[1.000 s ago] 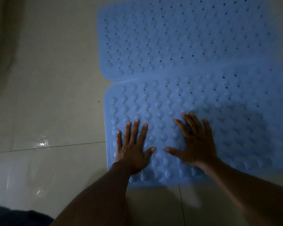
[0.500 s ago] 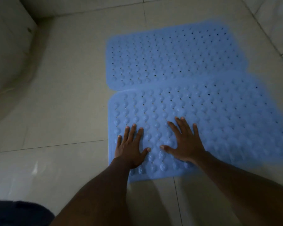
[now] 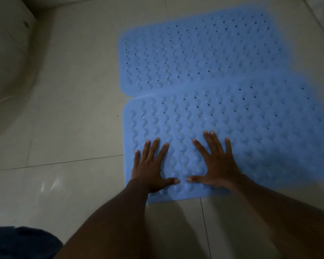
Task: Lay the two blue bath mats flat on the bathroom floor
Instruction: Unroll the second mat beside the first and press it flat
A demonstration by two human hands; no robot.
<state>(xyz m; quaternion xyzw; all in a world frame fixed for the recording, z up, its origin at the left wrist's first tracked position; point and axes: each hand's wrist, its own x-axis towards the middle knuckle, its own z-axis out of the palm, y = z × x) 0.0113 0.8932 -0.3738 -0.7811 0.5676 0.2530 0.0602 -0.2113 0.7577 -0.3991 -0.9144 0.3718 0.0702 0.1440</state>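
Blue near mat (image 3: pixel 251 128) flat under both hands' spread palms.

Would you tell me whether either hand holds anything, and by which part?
Nothing is held: the left hand and right hand press flat, fingers spread, on the nearer blue bath mat near its left end.

Dim light; glossy pale tiled floor (image 3: pixel 64 113); white fixture (image 3: pixel 6 62) at left

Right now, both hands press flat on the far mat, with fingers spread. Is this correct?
No. The left hand and right hand press flat, fingers spread, on the near mat, not the far mat. The head view shows this.
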